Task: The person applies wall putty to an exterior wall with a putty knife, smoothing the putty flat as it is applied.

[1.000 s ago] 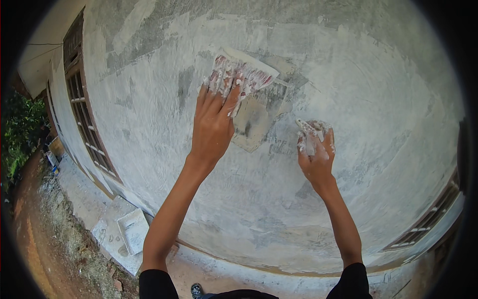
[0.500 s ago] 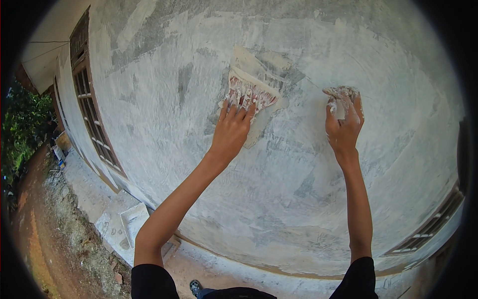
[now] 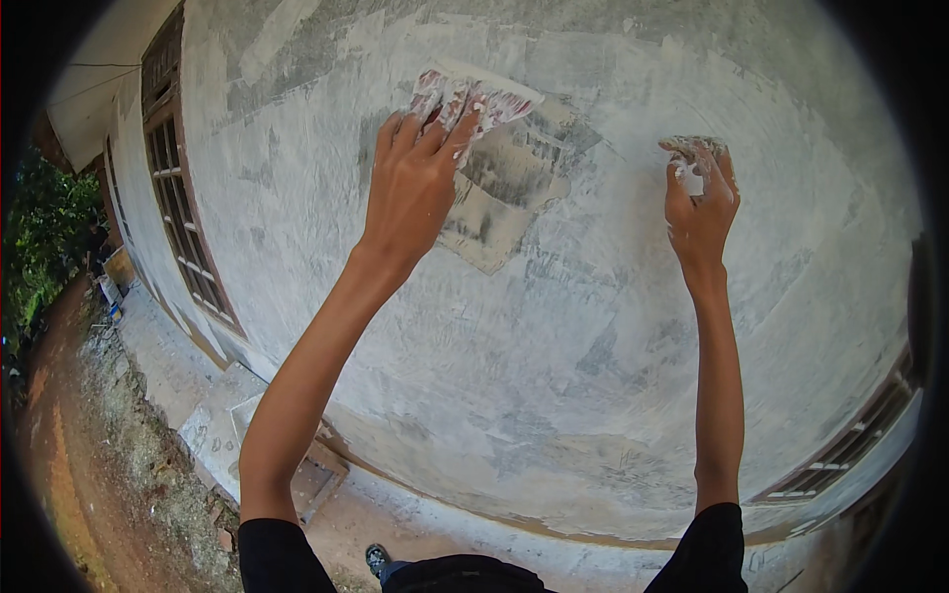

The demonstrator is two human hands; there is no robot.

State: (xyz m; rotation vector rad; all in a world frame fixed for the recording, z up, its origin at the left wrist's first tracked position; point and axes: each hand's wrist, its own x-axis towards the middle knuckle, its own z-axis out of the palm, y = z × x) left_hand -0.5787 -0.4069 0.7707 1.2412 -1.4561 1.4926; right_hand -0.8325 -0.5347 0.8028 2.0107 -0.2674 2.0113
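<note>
My left hand (image 3: 407,203) is closed on a wide reddish putty scraper (image 3: 509,100) smeared with white putty. The scraper's long edge is against the grey-white wall (image 3: 583,326), and thick putty coats the fingertips. Below and right of it lies a fresh beige putty patch (image 3: 494,232), with grey wall showing through in streaks. Off to the right, my right hand (image 3: 704,222) grips a smaller putty-caked scraper (image 3: 695,146), close to the wall. A white lump shows between its fingers, and most of that tool is hidden by the hand and putty.
Barred windows stand at the left (image 3: 183,208) and lower right (image 3: 855,435). A concrete ledge (image 3: 395,509) runs along the wall's foot, with a pale tray (image 3: 242,415) partly behind my left arm. Beyond lie rubble and a dirt path (image 3: 69,435). My shoe (image 3: 377,559) is below.
My left hand has swept the scraper up and to the left, uncovering streaky putty beneath. My right hand has risen slightly and shifted right, still gripping its tool.
</note>
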